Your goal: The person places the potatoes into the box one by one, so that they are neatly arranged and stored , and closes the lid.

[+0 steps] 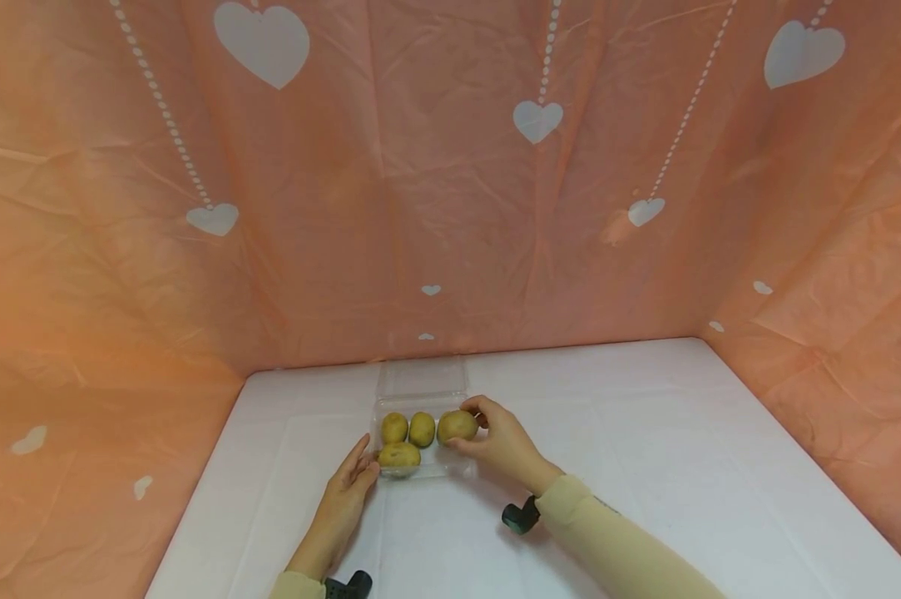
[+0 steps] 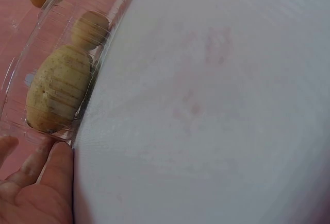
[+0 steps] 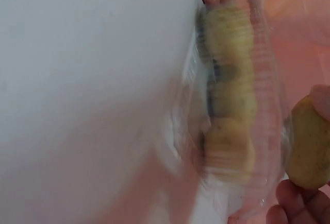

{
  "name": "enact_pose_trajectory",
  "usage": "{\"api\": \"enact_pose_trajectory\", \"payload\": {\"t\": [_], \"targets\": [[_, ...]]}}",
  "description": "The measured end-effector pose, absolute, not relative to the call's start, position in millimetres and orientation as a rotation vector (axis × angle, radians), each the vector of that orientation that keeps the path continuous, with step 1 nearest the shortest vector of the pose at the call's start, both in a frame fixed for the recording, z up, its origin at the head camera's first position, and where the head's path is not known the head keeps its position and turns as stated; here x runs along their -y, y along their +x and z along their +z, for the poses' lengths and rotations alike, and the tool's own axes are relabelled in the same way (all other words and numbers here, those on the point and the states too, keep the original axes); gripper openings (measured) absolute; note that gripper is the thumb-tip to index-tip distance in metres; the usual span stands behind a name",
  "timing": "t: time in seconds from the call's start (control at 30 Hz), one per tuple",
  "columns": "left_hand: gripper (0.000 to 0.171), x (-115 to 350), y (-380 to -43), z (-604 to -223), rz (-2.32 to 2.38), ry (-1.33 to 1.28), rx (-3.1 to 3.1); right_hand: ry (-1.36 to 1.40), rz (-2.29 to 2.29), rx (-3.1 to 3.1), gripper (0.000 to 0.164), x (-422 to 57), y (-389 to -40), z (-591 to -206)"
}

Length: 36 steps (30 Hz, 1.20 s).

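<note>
Several yellow-brown potatoes sit in a clear plastic clamshell box, two at its back and one potato at the front left. My right hand grips another potato between thumb and fingers, over the box's right side. In the right wrist view, this held potato shows just beyond the box wall. At the box's left end is my left hand, its fingers extended. The left wrist view has those fingertips right at the box end, beside a potato.
The box's transparent lid lies folded back toward the far edge of the white-covered table. Orange curtains printed with white hearts enclose the table at the back and both sides. Dark devices are worn on both wrists.
</note>
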State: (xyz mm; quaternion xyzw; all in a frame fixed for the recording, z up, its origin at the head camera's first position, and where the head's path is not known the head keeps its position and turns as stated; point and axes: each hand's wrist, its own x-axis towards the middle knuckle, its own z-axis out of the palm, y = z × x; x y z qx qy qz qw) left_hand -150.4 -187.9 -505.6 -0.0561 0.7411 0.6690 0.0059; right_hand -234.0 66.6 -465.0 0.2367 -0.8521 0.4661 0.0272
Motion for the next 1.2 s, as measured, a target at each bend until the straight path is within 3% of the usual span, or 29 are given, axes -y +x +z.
{"api": "enact_pose_trajectory", "payload": {"t": [1.2], "targets": [[0.062, 188, -152, -507, 2.059, -0.230, -2.341, 0.846, 1.081, 2.781, 0.047, -38, -235, -479]]}}
